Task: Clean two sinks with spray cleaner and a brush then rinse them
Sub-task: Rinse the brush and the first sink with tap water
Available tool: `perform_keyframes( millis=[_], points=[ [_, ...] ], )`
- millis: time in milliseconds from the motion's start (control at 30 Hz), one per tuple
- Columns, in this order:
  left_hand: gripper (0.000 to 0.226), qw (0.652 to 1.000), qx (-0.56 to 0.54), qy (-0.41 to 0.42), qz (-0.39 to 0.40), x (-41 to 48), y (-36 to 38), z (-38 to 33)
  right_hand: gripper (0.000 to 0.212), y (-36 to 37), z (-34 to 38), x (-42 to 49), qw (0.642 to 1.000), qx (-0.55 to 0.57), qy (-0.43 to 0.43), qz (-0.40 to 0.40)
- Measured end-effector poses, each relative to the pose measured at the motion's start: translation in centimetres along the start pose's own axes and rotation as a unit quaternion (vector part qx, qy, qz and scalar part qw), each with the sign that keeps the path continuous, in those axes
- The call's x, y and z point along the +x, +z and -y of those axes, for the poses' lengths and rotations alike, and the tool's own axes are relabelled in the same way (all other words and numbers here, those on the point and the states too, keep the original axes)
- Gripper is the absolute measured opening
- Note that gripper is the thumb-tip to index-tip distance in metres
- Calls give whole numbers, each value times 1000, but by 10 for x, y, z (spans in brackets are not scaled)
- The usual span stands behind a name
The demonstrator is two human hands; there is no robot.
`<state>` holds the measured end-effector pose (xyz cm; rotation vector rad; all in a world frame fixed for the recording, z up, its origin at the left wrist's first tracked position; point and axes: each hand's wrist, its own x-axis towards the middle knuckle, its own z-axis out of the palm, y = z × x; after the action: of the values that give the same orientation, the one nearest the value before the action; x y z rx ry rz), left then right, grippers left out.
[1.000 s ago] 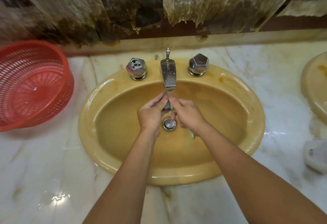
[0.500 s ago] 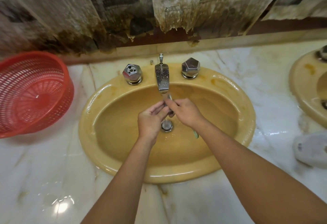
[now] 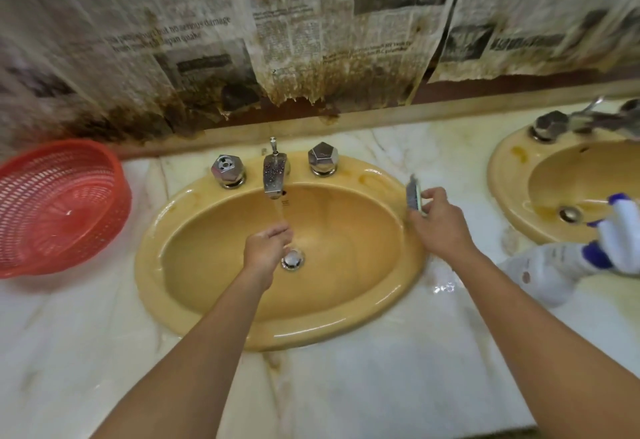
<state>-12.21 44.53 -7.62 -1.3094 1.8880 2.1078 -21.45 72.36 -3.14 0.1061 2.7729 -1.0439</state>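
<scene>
- The right hand (image 3: pixel 438 227) pinches the brush (image 3: pixel 414 197) by its pale back over the right rim of the near sink (image 3: pixel 149 258), grey bristles facing the bowl.
- The left hand (image 3: pixel 268 251) holds nothing. Its fingers are loosely cupped under the water (image 3: pixel 282 211) running from the faucet (image 3: pixel 275 175), just beside the drain (image 3: pixel 292 258).
- The brush looks light and stiff and is probably slick when wet, so the edges of its back seem the surest hold.
- The spray bottle (image 3: pixel 554 272) seems to lie on its side on the surface (image 3: pixel 346 386) by the second sink (image 3: pixel 498 182). It is likely light plastic, best taken at the neck.
- The bottle's label is too blurred to read.
- On the newspaper (image 3: pixel 180 33) on the wall, "no serious damage" and "Japan quake" are legible.
</scene>
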Motion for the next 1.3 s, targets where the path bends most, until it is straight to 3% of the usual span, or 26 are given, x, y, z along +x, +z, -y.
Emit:
perform_keyframes(
  millis=[100, 267, 367, 433, 533, 633, 733, 833, 900, 967, 1067, 1133, 1233, 1300],
  points=[
    [10, 998, 58, 1, -23, -12, 3, 3, 44, -9, -21, 0, 999, -12, 23, -41],
    [15, 990, 137, 9, -7, -35, 5, 7, 51, -10, -43, -4, 994, -75, 48, -60],
    [2, 984, 179, 19, 4, -50, 4, 7, 40, -9, -49, -7, 987, -131, 63, -72],
    [12, 978, 206, 29, 12, -55, 2, 10, 37, -8, -46, -12, 981, -165, 75, -65],
    [11, 970, 240, 40, 16, -59, -2, 13, 57, -5, -37, -22, 979, -173, 88, -63],
    [9, 961, 269, 52, 26, -58, -9, 13, 69, 4, -24, -30, 979, -170, 35, -107],
    [8, 945, 319, 56, 37, -54, -18, 14, 58, 22, -6, -36, 979, -135, -65, -137],
    [7, 926, 370, 51, 49, -45, -33, 16, 40, 48, 22, -38, 990, -32, -123, -61],
    [11, 909, 408, 47, 68, -36, -46, 18, 28, 69, 43, -40, 995, 59, -70, 42],
    [18, 883, 458, 41, 96, -28, -61, 18, 14, 95, 64, -39, 961, 222, 60, 155],
    [19, 820, 553, 34, 147, -11, -87, 22, 23, 136, 91, -35, 829, 440, 236, 252],
    [24, 765, 616, 33, 183, 3, -102, 26, 36, 160, 106, -31, 770, 496, 296, 269],
    [24, 672, 695, 43, 251, 21, -111, 26, 46, 187, 126, -20, 723, 534, 355, 256],
    [49, 597, 743, 55, 298, 34, -112, 27, 40, 201, 136, -9, 702, 565, 375, 216]
  ],
)
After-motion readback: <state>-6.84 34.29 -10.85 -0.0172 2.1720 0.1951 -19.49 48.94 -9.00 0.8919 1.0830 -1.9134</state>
